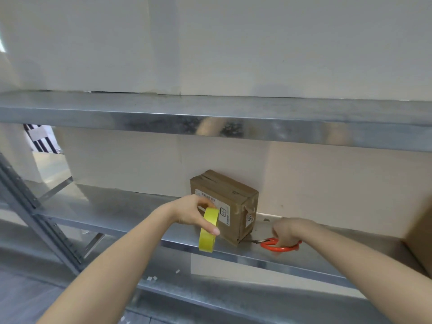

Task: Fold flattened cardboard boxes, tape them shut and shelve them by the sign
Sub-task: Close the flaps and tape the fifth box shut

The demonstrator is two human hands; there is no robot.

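Note:
A small brown cardboard box [230, 202], taped shut and bearing white labels, stands on the middle metal shelf [112, 211] against the back wall. My left hand [194, 212] grips a roll of yellow tape [208, 230] just in front of the box's left face. To the right of the box, my right hand [286, 232] holds orange-handled scissors [278, 245] low over the shelf, their blades pointing at the box's lower front corner.
An upper metal shelf [210, 113] spans the view above the box. A larger cardboard box [420, 232] sits at the right edge of the middle shelf. The rack's grey upright [35, 206] slants at the left. Small scraps lie on the lowest shelf [210, 291].

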